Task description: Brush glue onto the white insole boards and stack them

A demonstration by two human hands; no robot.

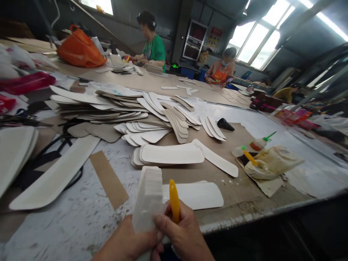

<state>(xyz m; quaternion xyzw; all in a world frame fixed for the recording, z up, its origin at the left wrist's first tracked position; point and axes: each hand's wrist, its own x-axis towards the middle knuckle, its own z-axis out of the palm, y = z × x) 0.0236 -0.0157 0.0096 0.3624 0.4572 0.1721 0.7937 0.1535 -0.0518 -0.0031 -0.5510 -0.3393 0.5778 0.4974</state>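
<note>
My left hand is closed around a thick stack of small white cut pieces, held upright at the table's near edge. My right hand grips a yellow-handled tool that sticks up between its fingers, and its thumb presses against the stack. Just beyond my hands a single white piece lies flat on the table. Further back sits a low pile of rounded white pieces.
Fanned heaps of white and beige cut pieces cover the table's middle. A glue-stained pad with a yellow brush and a green-capped bottle lie at right. An orange bag stands far left. Two people sit working at the far end.
</note>
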